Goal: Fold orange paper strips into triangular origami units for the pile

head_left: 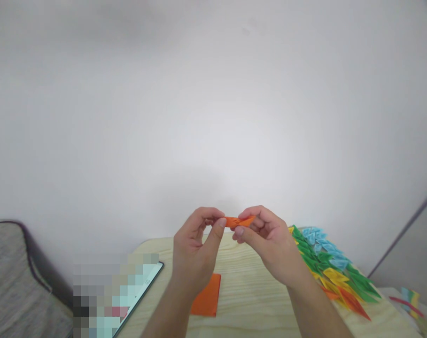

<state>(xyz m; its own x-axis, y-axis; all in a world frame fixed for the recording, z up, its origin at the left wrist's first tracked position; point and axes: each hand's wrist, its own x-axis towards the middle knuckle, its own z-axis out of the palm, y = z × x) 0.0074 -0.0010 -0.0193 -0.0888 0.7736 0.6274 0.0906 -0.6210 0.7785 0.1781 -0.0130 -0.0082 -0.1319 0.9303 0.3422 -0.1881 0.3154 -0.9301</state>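
while the left hand [195, 249] pinches one end of a folded orange paper piece [236, 222] between thumb and bent fingers, the right hand [269, 241] grips the other end likewise, both nearly closed. the piece is held above a wood-grained table [252, 295]. on this surface lie an orange paper square [209, 298], partly hidden by the left forearm; a lit-screened device [146, 284], left; and multicoloured folded pieces [317, 256], right.

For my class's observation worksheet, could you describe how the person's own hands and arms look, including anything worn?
The left hand and right hand are both bare: no gloves or rings can be seen. The left forearm and right forearm show no sleeves, watches, bracelets or markings where visible.
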